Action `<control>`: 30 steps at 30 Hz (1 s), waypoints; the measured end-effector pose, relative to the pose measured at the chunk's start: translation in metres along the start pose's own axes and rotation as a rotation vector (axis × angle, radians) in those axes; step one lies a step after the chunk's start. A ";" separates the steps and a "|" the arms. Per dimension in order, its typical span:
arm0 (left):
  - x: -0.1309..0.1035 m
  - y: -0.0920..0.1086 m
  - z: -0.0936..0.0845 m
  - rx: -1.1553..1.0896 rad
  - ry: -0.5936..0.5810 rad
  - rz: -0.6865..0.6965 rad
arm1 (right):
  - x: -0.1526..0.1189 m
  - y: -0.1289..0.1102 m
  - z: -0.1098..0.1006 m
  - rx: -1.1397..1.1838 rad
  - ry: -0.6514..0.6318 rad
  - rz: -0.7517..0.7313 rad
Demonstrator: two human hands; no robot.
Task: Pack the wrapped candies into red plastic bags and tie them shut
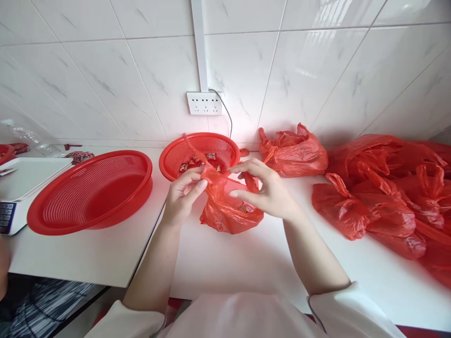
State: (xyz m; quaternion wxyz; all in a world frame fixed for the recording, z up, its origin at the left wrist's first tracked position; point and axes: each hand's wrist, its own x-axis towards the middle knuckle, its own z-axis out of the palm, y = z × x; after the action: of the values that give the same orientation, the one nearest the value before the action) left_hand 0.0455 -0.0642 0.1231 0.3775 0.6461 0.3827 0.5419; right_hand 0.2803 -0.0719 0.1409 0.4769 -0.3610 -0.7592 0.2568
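Observation:
A red plastic bag (229, 211) with small wrapped pieces inside stands on the white table in front of me. My left hand (185, 195) pinches the upper left part of the bag between thumb and fingers, where a twisted strip of plastic rises. At the bag's right side, my right hand (264, 188) is curved around the opening, with thumb and fingers apart and a loop of the bag between them; whether it grips the plastic is unclear. Behind the bag is a round red basket (225, 143) holding small wrapped packets (188, 165).
A larger red basket (105, 202) stands left, beside a white scale (24, 178) and a plastic bottle (31, 138). Several filled red bags (384, 206) lie right, another (298, 152) at the wall. A socket strip (204, 103) is above. Part of a person shows at lower left.

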 end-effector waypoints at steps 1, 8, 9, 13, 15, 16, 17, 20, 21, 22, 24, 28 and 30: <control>0.003 0.002 0.003 -0.011 -0.031 0.017 | 0.002 -0.001 0.006 -0.047 -0.034 -0.011; 0.008 -0.015 0.012 -0.150 -0.160 0.039 | 0.013 0.005 0.026 -0.090 0.033 -0.040; 0.006 -0.021 0.010 -0.176 -0.158 0.045 | 0.015 0.005 0.026 -0.078 0.075 -0.049; -0.008 -0.043 0.006 -0.102 -0.202 -0.075 | 0.021 0.000 0.023 -0.045 0.201 -0.071; -0.015 -0.049 0.009 -0.059 -0.269 -0.192 | 0.024 -0.002 0.024 -0.015 0.218 -0.073; -0.018 -0.050 0.012 -0.061 -0.280 -0.224 | 0.025 -0.003 0.024 0.001 0.215 -0.075; -0.020 -0.051 0.016 -0.070 -0.263 -0.234 | 0.025 -0.004 0.025 0.014 0.206 -0.078; -0.019 -0.051 0.026 -0.101 -0.163 -0.260 | 0.027 -0.008 0.025 0.041 0.157 -0.092; -0.018 -0.050 0.028 -0.109 -0.150 -0.291 | 0.027 -0.010 0.023 0.052 0.131 -0.099; -0.016 -0.050 0.029 -0.114 -0.148 -0.334 | 0.027 -0.012 0.021 0.065 0.101 -0.107; -0.012 -0.049 0.029 -0.110 -0.148 -0.444 | 0.026 -0.013 0.014 0.093 0.058 -0.123; -0.009 -0.050 0.023 -0.201 -0.043 -0.585 | 0.018 0.008 -0.004 0.056 0.252 -0.102; -0.008 -0.052 0.022 -0.339 0.029 -0.591 | 0.010 0.032 -0.011 0.010 0.405 -0.074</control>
State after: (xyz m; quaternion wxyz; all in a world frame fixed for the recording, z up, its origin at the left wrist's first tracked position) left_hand 0.0621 -0.0509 0.0697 0.6148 0.4277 0.4632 0.4739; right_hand 0.2969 -0.0440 0.1277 0.6308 -0.3747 -0.6592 0.1648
